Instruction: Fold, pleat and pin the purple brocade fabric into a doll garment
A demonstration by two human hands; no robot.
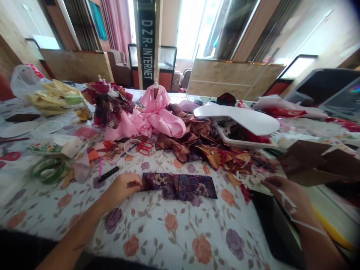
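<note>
My left hand pinches the left end of a dark purple brocade fabric strip with a flower pattern. The strip lies lengthwise on the flowered tablecloth, slightly rumpled in its middle. Well off to the right of the fabric, my right hand has its thumb and fingers drawn together beside some white scraps; what they hold, if anything, I cannot make out. A thin white strip lies across the back of that hand and wrist. Beneath the right forearm is a dark flat object.
Red-handled scissors and green tape rolls lie on the left. Behind are pink cloth, a doll-like figure in a pink robe, brown brocade and a white tray. Brown cardboard stands at right.
</note>
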